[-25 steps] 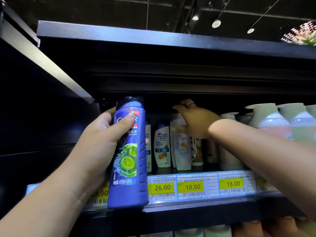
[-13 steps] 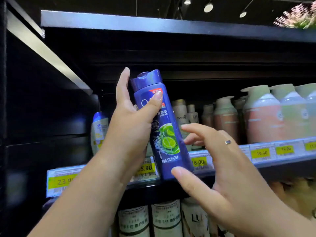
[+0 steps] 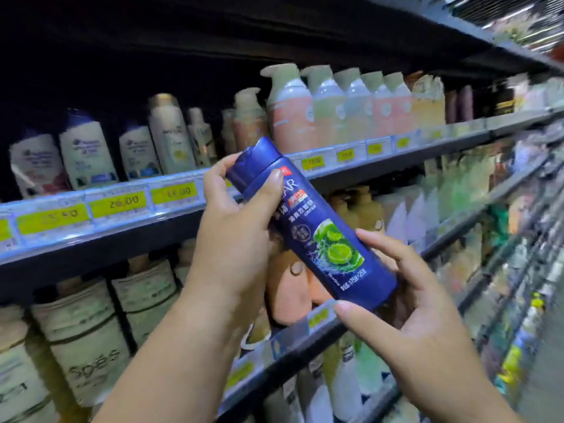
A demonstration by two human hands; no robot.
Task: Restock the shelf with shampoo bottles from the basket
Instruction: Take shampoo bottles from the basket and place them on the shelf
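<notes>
Head cam: one wide-angle view, rolled.
Worn on the person's head, facing forward at the dark metal shelf with yellow price tags [image 3: 91, 262], whose edge climbs toward the right. Close in: left hand [image 3: 235, 239], right hand [image 3: 412, 303] and the blue plastic shampoo bottle [image 3: 308, 221] fill the centre. The right margin is blurred.

This is a shop: long shelves [image 3: 396, 160] full of bottles [image 3: 171, 132], with yellow price tags [image 3: 117, 204] along the edges.
</notes>
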